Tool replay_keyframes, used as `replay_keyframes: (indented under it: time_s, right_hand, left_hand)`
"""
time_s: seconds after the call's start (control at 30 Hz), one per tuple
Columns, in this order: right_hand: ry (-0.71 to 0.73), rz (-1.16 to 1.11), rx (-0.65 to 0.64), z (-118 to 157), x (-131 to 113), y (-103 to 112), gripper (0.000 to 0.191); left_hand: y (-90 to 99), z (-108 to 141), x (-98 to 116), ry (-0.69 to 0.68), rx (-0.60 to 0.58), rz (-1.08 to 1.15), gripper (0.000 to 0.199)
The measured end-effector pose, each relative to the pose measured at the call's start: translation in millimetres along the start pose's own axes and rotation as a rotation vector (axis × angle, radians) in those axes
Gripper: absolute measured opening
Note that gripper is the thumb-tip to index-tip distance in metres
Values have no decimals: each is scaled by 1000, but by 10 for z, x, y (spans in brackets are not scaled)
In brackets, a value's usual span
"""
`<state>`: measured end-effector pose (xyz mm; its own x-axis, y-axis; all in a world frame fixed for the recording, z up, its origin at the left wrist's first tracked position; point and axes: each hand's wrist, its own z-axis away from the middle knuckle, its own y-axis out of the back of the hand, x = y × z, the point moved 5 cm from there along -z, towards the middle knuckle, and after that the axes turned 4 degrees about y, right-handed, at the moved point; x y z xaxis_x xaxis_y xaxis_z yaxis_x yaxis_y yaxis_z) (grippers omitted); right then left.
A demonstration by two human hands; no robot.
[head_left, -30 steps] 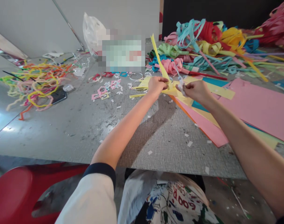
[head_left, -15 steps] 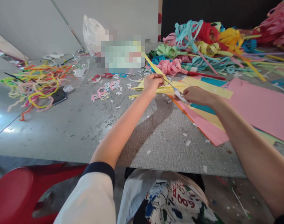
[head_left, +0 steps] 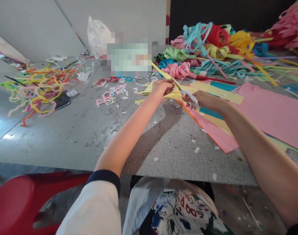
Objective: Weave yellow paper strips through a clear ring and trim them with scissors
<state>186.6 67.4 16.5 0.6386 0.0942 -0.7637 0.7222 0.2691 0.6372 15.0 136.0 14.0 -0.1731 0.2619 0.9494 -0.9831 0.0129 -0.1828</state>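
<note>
Toward the table's (head_left: 90, 137) far edge, the left hand (head_left: 162, 88) pinches a yellow strip (head_left: 160, 70); the right hand (head_left: 193, 98) holds scissors (head_left: 193, 100) at it. Loose yellow pieces (head_left: 139, 101) look finished; whether this one's cut, I can't tell.

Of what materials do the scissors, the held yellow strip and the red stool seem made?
Scissors: probably metal blades, slender and grey; handles likely smooth white plastic.
Yellow strip: apparently matte paper, thin and flat.
Red stool: likely moulded plastic, with rounded edges and a soft sheen.
</note>
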Motion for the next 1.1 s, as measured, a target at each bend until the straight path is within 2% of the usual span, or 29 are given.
replay_keyframes:
  time_s: [0.17, 0.4, 0.63, 0.83, 1.1]
  right_hand:
    - [-27, -57, -23, 58, -60, -5, 67]
    - [-80, -91, -15, 98, -101, 3, 59]
    - [-114, -110, 9, 95, -75, 0, 57]
    - [-72, -130, -12, 53, 2, -18, 61]
    - [-93, -95, 1, 83, -49, -11, 63]
  left_hand:
    - [7, 23, 26, -21, 12, -23, 28]
    - [42, 10, 69, -52, 51, -82, 23]
    - [32, 20, 50, -25, 38, -74, 28]
    - [47, -26, 29, -48, 41, -106, 29]
    - [41, 30, 70, -46, 72, -119, 28]
